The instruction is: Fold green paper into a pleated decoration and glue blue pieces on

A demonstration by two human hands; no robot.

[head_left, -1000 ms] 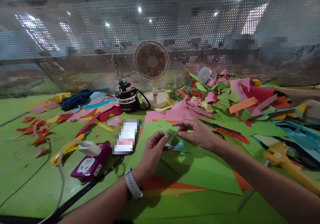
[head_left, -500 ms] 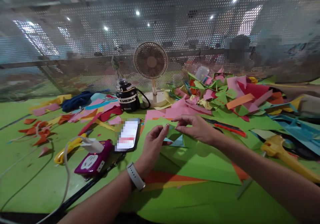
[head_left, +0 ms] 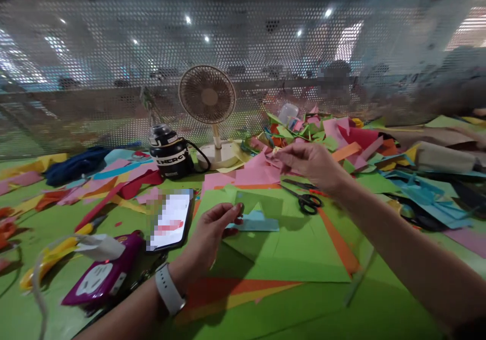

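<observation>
My left hand (head_left: 212,231), with a white watch band on its wrist, pinches the left end of a light blue paper piece (head_left: 260,223). That piece has a straight strip at the bottom and a small peak on top. It is over a large green paper sheet (head_left: 296,259). My right hand (head_left: 313,165) is raised to the right, thumb and fingers pressed together. A tiny pale bit shows at its fingertips, too small to name. Black-handled scissors (head_left: 308,203) lie on the paper below my right hand.
A phone (head_left: 170,221), a purple power socket (head_left: 106,269) with a white plug and a yellow-handled tool (head_left: 56,254) lie left. Behind stand a black bottle (head_left: 170,157) and a fan (head_left: 208,97). Coloured paper scraps (head_left: 322,127) are heaped at the back right, before a perforated screen (head_left: 250,36).
My right hand has moved up and away from the paper and my left hand. My left hand still holds the blue piece. The view has shifted right, and the scissors now show more fully.
</observation>
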